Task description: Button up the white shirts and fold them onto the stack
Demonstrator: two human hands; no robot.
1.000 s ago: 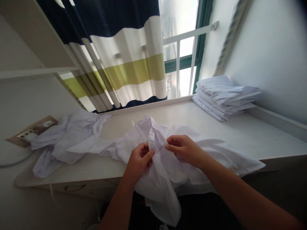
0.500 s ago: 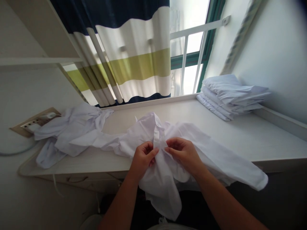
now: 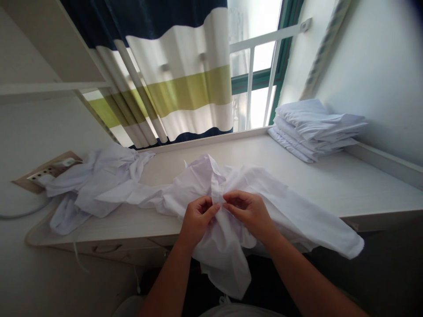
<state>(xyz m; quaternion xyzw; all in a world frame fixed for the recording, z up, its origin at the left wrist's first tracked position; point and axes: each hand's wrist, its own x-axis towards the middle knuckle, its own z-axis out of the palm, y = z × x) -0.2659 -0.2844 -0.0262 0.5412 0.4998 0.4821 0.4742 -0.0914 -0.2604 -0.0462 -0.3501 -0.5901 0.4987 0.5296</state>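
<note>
A white shirt (image 3: 284,202) lies crumpled across the front of a pale desk (image 3: 346,185), part of it hanging over the near edge. My left hand (image 3: 196,218) and my right hand (image 3: 247,211) meet at the shirt's front strip, each pinching the cloth between thumb and fingers. One sleeve trails off to the left, the other drapes over the desk's right front edge.
A second crumpled white garment (image 3: 92,180) lies at the desk's left end, over a power strip (image 3: 39,174). A stack of folded white clothes (image 3: 313,130) stands at the back right by the wall. A striped curtain (image 3: 178,83) and a window (image 3: 257,88) are behind.
My hands have drawn closer together on the shirt's front strip. The shirt's right sleeve has slipped slightly lower over the desk edge. The view has shifted a little.
</note>
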